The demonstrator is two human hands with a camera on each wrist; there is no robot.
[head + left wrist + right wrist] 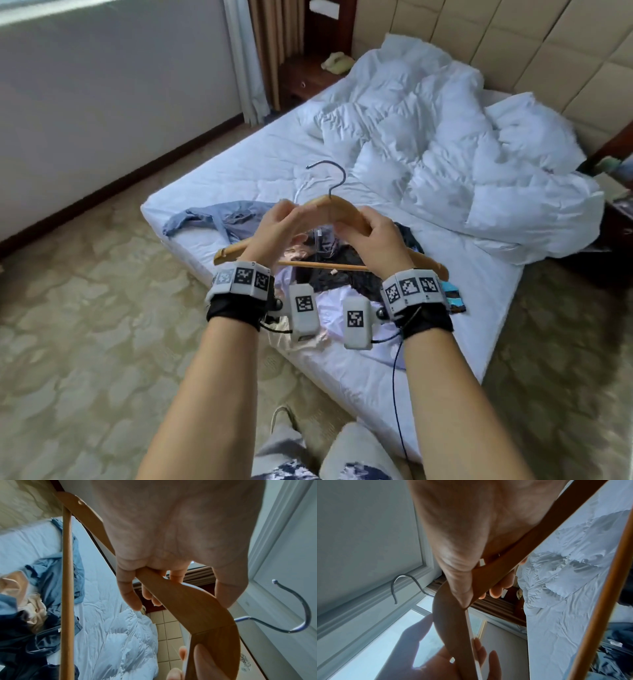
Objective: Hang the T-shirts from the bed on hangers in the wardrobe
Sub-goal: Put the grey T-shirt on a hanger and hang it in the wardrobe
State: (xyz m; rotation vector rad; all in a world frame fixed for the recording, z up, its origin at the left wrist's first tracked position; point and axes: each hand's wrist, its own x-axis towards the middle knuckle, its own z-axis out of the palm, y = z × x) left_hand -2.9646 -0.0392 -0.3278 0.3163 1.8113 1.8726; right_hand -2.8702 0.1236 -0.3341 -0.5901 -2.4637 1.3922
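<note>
A wooden hanger (337, 205) with a metal hook (334, 174) is held up over the bed's near corner by both hands. My left hand (284, 219) grips its left shoulder, fingers curled round the wood (188, 601). My right hand (370, 236) grips the right shoulder (488, 577) just past the hook. Under the hanger lies a heap of T-shirts: a blue one (219, 216) at the left, a dark one (329, 274) in the middle and a pale lilac one (329, 308) by the mattress edge.
A crumpled white duvet (445, 144) covers the far half of the bed (260, 164). A dark nightstand with a telephone (337, 63) stands by the curtain (246, 68). Patterned carpet (85, 325) lies left of the bed. A padded headboard (513, 44) runs behind.
</note>
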